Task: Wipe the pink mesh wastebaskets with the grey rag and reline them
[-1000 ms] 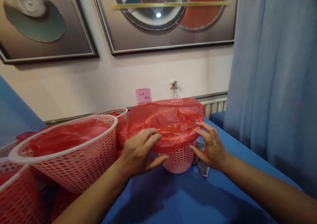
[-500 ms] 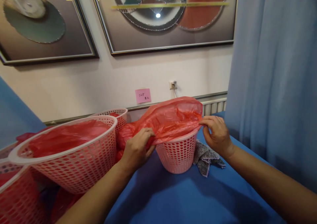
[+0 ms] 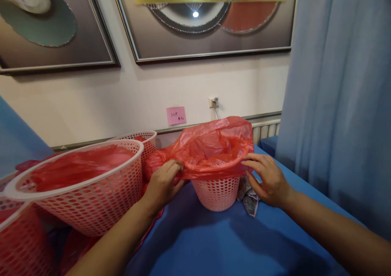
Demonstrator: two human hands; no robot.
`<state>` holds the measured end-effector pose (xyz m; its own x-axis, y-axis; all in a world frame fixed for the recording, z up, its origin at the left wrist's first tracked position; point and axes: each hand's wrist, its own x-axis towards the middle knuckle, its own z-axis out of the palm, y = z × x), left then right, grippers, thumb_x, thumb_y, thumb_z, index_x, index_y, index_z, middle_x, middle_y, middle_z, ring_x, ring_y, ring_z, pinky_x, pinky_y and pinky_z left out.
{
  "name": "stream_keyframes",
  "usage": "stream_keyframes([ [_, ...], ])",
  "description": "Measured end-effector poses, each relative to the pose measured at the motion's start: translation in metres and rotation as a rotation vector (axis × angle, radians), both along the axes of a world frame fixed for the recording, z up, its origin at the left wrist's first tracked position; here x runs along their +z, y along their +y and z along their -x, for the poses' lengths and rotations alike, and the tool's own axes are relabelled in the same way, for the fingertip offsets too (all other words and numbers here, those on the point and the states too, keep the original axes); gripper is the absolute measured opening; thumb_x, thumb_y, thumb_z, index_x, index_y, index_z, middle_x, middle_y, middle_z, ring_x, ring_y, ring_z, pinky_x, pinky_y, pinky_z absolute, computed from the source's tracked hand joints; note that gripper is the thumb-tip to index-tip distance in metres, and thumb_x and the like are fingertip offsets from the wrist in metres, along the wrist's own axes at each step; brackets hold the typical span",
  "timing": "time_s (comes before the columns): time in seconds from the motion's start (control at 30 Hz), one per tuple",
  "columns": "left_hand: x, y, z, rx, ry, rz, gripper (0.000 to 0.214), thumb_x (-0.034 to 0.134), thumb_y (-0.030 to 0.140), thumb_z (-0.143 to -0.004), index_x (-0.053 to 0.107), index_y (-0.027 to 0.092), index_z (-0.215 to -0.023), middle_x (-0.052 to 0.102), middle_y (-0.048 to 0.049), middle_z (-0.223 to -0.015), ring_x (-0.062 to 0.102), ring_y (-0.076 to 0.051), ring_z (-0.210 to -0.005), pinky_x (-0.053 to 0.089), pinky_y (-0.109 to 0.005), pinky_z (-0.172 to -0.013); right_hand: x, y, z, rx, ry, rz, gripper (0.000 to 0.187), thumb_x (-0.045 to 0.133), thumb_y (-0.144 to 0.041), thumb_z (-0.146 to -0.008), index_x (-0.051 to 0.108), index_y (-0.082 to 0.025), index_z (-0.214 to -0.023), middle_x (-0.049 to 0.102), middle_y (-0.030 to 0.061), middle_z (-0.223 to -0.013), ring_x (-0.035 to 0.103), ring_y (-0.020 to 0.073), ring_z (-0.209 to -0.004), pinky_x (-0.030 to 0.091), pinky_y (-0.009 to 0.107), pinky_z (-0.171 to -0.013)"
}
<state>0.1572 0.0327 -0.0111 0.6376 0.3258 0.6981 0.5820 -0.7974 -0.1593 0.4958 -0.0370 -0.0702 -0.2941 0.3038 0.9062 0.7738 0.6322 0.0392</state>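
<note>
A red plastic bag (image 3: 210, 172) lines a small pink perforated basket (image 3: 217, 194), its front edge folded down over the rim and its back part standing up loosely. At the left of the rim my left hand (image 3: 166, 180) pinches the bag's edge. My right hand (image 3: 267, 178) is at the right side of the rim, its fingers closed on the bag there. Behind the basket and partly under my right hand lies a grey cloth (image 3: 250, 200).
A large pink basket (image 3: 100, 198) lined with red plastic stands on the left, with other lined baskets (image 3: 21, 235) around it. Everything rests on a blue-covered surface (image 3: 220, 243). A blue curtain (image 3: 332, 105) hangs on the right; a wall with framed pictures is behind.
The front edge of the red bag has come down over the basket's rim, baring the bag's opening. My left hand has shifted slightly left, with my right hand a little lower.
</note>
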Motion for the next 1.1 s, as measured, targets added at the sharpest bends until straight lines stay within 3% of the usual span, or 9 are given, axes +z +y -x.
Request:
stream_keyframes([
  [0.17,0.004,-0.009,-0.004,-0.016,-0.073,0.25,0.029,0.064,0.035,-0.089,0.06,0.017,-0.112,0.07,-0.011,-0.105,0.069,-0.023,-0.094,0.058,-0.034,-0.08,0.024,-0.003,0.048,0.05,-0.08,0.077,0.05,0.048,-0.01,-0.096,0.043,-0.018,-0.145,0.064,0.0134,-0.131,0.058,0.0258,-0.121,0.045,0.046,-0.1],
  [0.3,0.005,0.002,-0.005,0.145,-0.228,0.334,0.045,0.051,0.041,-0.095,0.058,0.016,-0.132,0.071,-0.0139,-0.118,0.072,-0.022,-0.089,0.058,-0.036,-0.079,0.019,0.018,0.064,-0.01,-0.091,0.161,0.04,0.044,-0.007,-0.089,0.057,-0.013,-0.126,0.071,0.0108,-0.099,0.062,0.0254,-0.092,0.045,0.044,-0.085],
  [0.43,0.012,0.021,-0.004,0.326,-0.241,0.375,0.035,0.047,0.043,-0.094,0.07,0.018,-0.086,0.073,-0.0088,-0.075,0.069,-0.024,-0.069,0.053,-0.032,-0.062,0.013,0.04,0.042,0.125,-0.027,0.158,0.027,0.045,-0.001,-0.076,0.061,-0.019,-0.09,0.064,0.0018,-0.075,0.056,0.0192,-0.074,0.04,0.036,-0.077],
  [0.53,0.022,0.025,-0.004,0.415,-0.165,0.387,0.044,0.05,0.045,-0.093,0.055,0.023,-0.055,0.058,-0.0036,-0.051,0.058,-0.021,-0.05,0.041,-0.029,-0.05,0.01,0.057,0.015,0.213,0.042,0.153,0.03,0.042,0.001,-0.076,0.06,-0.021,-0.086,0.066,-0.0008,-0.078,0.061,0.0166,-0.077,0.041,0.037,-0.086],
  [0.63,0.028,0.019,-0.009,0.383,-0.113,0.325,0.045,0.056,0.047,-0.089,0.051,0.023,-0.052,0.055,-0.0016,-0.048,0.052,-0.018,-0.046,0.037,-0.028,-0.05,0.007,0.069,-0.01,0.165,0.128,0.159,0.031,0.041,0.0,-0.078,0.062,-0.022,-0.084,0.072,0.0006,-0.09,0.066,0.0179,-0.088,0.043,0.038,-0.089],
  [0.73,0.024,0.01,-0.018,0.277,-0.131,0.349,0.034,0.055,0.043,-0.091,0.067,0.021,-0.068,0.068,-0.0044,-0.062,0.062,-0.02,-0.057,0.044,-0.028,-0.057,0.011,0.063,-0.016,0.001,0.233,0.11,0.036,0.043,0.0,-0.075,0.066,-0.022,-0.093,0.072,0.0062,-0.105,0.067,0.023,-0.099,0.048,0.042,-0.088],
  [0.83,0.015,0.001,-0.028,0.246,-0.175,0.473,0.036,0.049,0.039,-0.096,0.076,0.017,-0.087,0.077,-0.0085,-0.078,0.071,-0.022,-0.071,0.052,-0.031,-0.068,0.022,0.032,0.011,-0.017,0.238,0.034,0.046,0.045,-0.002,-0.079,0.062,-0.021,-0.117,0.067,0.011,-0.123,0.061,0.0267,-0.117,0.048,0.047,-0.098],
  [0.93,0.013,-0.006,-0.038,0.283,-0.18,0.494,0.037,0.047,0.037,-0.097,0.078,0.015,-0.097,0.079,-0.0112,-0.085,0.074,-0.025,-0.079,0.055,-0.035,-0.076,0.028,0.002,0.061,0.119,0.026,0.078,0.048,0.048,-0.007,-0.089,0.052,-0.018,-0.135,0.066,0.0117,-0.129,0.059,0.0259,-0.121,0.046,0.046,-0.103],
  [1.1,0.032,-0.008,-0.042,0.341,-0.061,0.386,0.035,0.059,0.035,-0.091,0.074,0.017,-0.117,0.08,-0.013,-0.099,0.076,-0.03,-0.09,0.058,-0.04,-0.08,0.019,0.005,0.104,0.015,-0.066,0.115,0.047,0.046,-0.005,-0.088,0.055,-0.016,-0.133,0.071,0.0129,-0.117,0.061,0.0274,-0.104,0.044,0.046,-0.091],
])
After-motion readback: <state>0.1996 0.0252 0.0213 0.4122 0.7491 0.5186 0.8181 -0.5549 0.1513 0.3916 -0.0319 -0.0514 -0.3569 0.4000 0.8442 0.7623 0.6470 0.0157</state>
